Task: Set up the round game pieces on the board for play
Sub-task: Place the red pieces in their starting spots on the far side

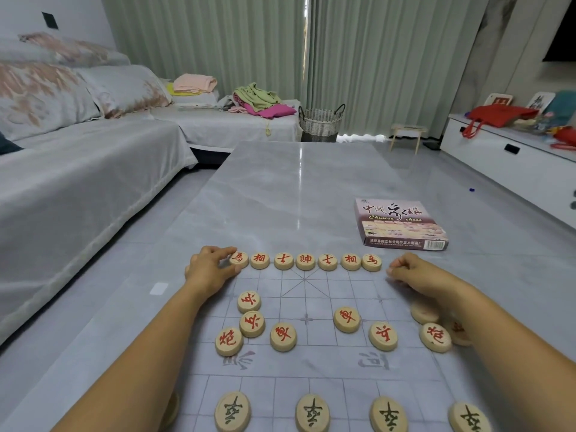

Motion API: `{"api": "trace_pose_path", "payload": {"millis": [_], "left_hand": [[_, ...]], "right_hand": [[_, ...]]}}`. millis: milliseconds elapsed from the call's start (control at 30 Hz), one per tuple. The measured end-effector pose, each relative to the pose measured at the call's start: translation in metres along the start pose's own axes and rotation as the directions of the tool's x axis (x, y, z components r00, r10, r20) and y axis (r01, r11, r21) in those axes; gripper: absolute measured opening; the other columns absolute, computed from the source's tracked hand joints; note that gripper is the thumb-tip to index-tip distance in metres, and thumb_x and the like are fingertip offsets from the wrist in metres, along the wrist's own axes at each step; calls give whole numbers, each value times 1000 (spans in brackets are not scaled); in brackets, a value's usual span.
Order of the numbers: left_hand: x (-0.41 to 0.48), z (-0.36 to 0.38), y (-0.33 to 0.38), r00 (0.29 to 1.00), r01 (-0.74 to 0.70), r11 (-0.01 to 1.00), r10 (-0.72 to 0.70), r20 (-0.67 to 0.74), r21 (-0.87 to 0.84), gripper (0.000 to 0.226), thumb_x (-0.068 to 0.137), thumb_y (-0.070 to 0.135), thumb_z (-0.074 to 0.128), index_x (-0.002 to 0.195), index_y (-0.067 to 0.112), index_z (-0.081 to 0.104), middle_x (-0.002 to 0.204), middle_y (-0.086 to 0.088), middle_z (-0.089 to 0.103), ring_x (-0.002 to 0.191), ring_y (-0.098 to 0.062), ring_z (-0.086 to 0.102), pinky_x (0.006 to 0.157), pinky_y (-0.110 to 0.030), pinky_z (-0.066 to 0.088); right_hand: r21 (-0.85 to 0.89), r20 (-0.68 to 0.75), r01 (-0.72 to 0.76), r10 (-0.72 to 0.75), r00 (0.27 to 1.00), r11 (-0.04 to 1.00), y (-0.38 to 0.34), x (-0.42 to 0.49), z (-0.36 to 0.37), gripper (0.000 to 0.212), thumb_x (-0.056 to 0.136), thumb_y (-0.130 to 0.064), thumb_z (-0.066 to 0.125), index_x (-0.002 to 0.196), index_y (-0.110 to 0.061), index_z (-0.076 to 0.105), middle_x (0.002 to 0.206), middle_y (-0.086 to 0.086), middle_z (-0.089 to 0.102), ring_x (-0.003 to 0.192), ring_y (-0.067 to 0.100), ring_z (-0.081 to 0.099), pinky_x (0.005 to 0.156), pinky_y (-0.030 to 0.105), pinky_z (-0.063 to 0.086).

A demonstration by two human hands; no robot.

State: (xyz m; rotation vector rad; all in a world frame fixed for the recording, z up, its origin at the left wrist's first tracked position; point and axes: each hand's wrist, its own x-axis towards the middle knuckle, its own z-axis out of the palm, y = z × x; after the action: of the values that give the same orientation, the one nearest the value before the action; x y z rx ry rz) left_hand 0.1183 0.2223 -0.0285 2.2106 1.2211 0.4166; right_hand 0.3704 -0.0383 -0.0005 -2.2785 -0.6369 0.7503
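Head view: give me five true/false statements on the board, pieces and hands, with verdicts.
1. The far row holds seven red-lettered pieces. True.
2. The left hand is at the left end of that row, touching its end piece. True.
3. The game box lies left of the board. False: it lies on the table beyond the board's right side.
4. The nearest pieces carry red characters. False: theirs are dark.
5. The right hand rests on the game box. False: it is at the row's right end, apart from the box.
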Motion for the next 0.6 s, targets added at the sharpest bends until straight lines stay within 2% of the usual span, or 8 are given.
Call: {"api": "trace_pose_path", "payload": {"millis": [133, 267, 367, 400, 500, 600], "left_hand": [[-7, -5, 0, 999, -10, 995, 14, 37, -102, 64, 82, 22, 68, 138, 18, 39, 137, -10, 47, 125, -27, 43, 109, -42, 35], [-30, -17, -6, 989, -34, 987, 56, 136, -158, 70, 82, 17, 68, 142, 16, 32, 145, -8, 41, 132, -25, 40, 112, -40, 31], [-55, -24, -14, 982, -76, 991, 94, 166, -110, 65, 82, 18, 67, 139, 16, 36, 145, -8, 41, 131, -24, 40, 111, -38, 31], [-62, -26, -18, 981, -80, 991, 97, 168, -109, 63, 82, 18, 67, 138, 16, 38, 144, -7, 41, 130, -23, 40, 110, -36, 30], [-83, -35, -24, 972, -82, 987, 110, 207, -136, 54, 82, 18, 68, 131, 20, 46, 146, -2, 38, 133, -20, 37, 111, -35, 27], [-101, -40, -25, 952, -93, 990, 119, 283, -105, 43, 84, 20, 65, 124, 25, 51, 151, 5, 30, 135, -18, 34, 112, -33, 25]], "right_hand": [[167, -29, 72, -68, 997, 983, 7, -8, -5, 11, 96, -18, 44, 96, -13, 54, 86, 5, 60, 75, 15, 52, 67, 24, 42], [416, -117, 117, -74, 990, 902, 26, -18, -24, 16, 96, -7, 41, 96, -7, 57, 82, 9, 64, 71, 18, 57, 62, 22, 45], [372, -181, 142, -78, 980, 917, 50, -35, -43, 16, 93, -2, 46, 87, -9, 59, 79, 9, 63, 64, 16, 56, 48, 15, 44], [342, -168, 138, -84, 982, 930, 57, -43, -48, 16, 92, -2, 48, 85, -11, 59, 80, 9, 64, 63, 16, 56, 49, 17, 43], [183, -55, 96, -88, 995, 978, 72, -66, -56, 7, 88, -7, 58, 92, -12, 62, 84, 7, 66, 70, 15, 58, 63, 26, 41], [72, 16, 86, -88, 996, 994, 81, -81, -52, 18, 84, -13, 65, 101, -15, 61, 97, 6, 65, 86, 18, 59, 80, 29, 43]]}}
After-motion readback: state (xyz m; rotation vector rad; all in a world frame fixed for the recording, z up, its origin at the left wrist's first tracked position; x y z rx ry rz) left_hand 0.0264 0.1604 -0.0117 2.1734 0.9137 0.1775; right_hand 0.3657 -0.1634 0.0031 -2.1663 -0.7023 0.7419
